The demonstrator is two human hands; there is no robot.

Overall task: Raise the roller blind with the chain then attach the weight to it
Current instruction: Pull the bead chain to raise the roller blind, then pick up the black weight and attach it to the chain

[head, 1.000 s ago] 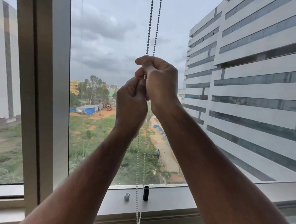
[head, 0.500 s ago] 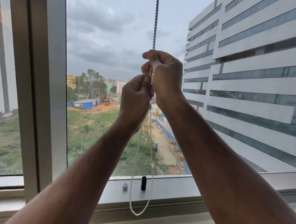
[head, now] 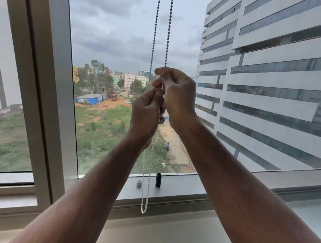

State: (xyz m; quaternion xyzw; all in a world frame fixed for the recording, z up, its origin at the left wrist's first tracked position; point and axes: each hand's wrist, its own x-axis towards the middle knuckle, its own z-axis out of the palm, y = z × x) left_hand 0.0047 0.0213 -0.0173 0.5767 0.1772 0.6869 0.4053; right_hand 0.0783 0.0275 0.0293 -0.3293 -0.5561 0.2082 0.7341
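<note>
Chain: beaded metal blind chain [head: 154,35] runs as two strands from above into both fists; its white loop hangs below them, past the sill.
Grip: right hand [head: 176,96] clamped on the chain, uppermost; left hand [head: 147,112] closed just beneath, touching it.
Technique: I'd pull one strand only, straight down, hand under hand.
Weight: small black cylinder [head: 158,180] stands on the grey sill [head: 227,183], far below the grip, beside a short grey cap [head: 139,183].
Obstruction: none seen; the blind itself is out of view.

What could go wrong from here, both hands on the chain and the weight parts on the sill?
1. The chain loop hangs just in front of the black tube and the small grey cap on the sill; a swing could knock them off.
2. The right hand and the left hand are bunched close together on the chain, so the grip may slip.
3. The blind is out of view, so over-pulling might go unnoticed.
</note>
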